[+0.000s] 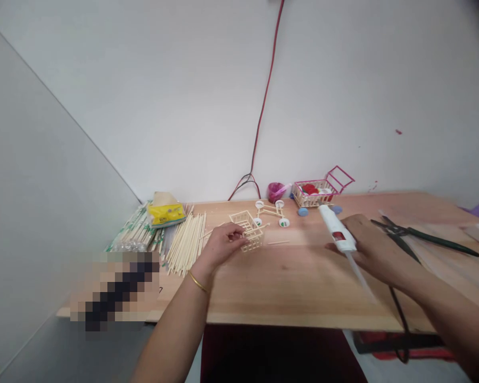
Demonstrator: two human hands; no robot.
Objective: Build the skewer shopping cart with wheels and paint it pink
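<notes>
**Bare forearms (174, 331) reach in toward a glue gun (337, 226) and a stick basket (254, 244)**

The right hand (361, 236) is closed around the white gun; its grip is the sensible hold, clear of the tip. Farther in, the left hand (225, 243) makes a narrow pinch at the basket's near side, mid-table (283, 298). The basket is probably light and stiff but fragile at its joints, best held lightly by a rim stick. It looks pale, boxy and open-slatted. Behind it sit a frame (272, 210) with round white wheels and, near the wall (175, 96), a pink-edged cart (313, 200).
</notes>
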